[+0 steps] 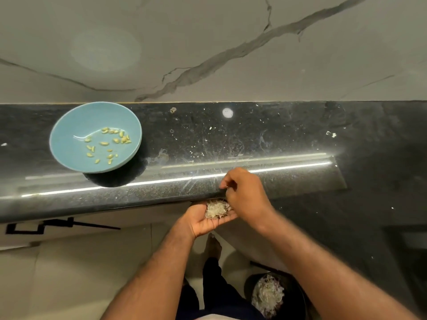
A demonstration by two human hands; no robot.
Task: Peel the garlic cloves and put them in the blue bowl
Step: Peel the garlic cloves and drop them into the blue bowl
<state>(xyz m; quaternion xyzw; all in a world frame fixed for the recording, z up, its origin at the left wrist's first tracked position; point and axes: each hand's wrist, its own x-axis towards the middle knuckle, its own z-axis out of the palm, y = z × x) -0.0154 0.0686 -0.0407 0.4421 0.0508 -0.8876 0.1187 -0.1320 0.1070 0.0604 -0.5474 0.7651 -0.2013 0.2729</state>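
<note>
Black counter (277,139) | left hand (203,224) cups garlic skins (216,209) | right fingers (225,183) curled just above

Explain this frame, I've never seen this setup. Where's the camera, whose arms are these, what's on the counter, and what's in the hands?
There is no machine here: a person works with two bare hands. The single picture comes from a wide-angle camera on their head, looking down, so both arms enter from the bottom. The dark counter runs across the middle, with a marble wall behind it. On the counter's left sits the blue bowl, holding small peeled garlic cloves. The left hand is cupped palm up just below the counter's front edge, with a pile of papery skins lying in it. The right hand is at that edge, fingers curled; whether it pinches a scrap is too small to tell. On the floor at lower right, a dark bin holds more skins.
</note>
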